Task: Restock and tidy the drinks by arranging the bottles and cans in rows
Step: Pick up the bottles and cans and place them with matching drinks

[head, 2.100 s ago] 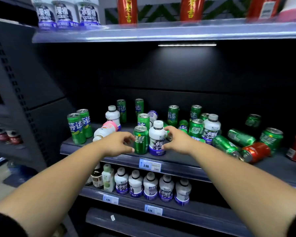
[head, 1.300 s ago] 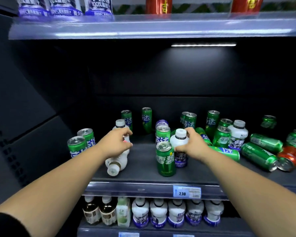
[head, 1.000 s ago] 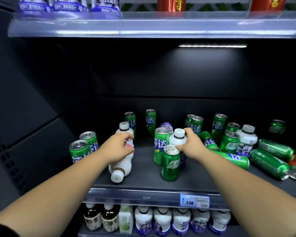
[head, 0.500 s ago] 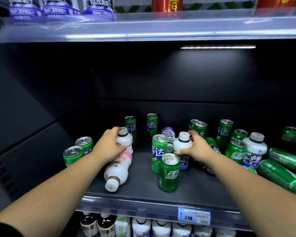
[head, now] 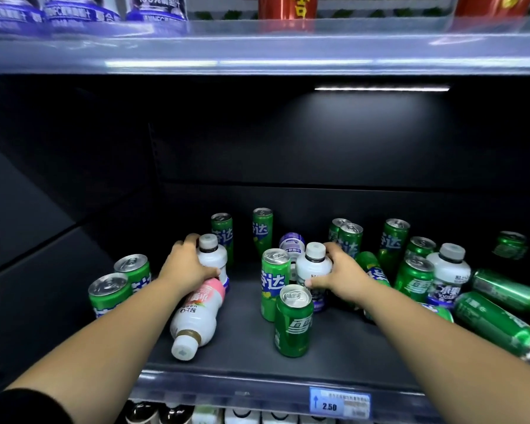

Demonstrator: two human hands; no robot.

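Note:
On the dark shelf (head: 245, 347) my left hand (head: 185, 264) grips an upright white bottle (head: 212, 255) with a grey cap. Just in front of that hand a pink-and-white bottle (head: 198, 316) lies on its side, cap toward me. My right hand (head: 338, 275) grips a second upright white bottle (head: 314, 266) near the shelf's middle. A tall green can (head: 273, 283) and a shorter green can (head: 293, 321) stand in front of that bottle.
Two green cans (head: 120, 286) stand at the left. Several green cans stand at the back and right, with another white bottle (head: 447, 273); two green cans (head: 496, 322) lie on their sides at the right. A price tag (head: 338, 403) sits on the shelf edge.
My left hand left the lying pink bottle and took hold of the upright white bottle behind it. My right hand kept its hold on the middle white bottle. The camera moved closer.

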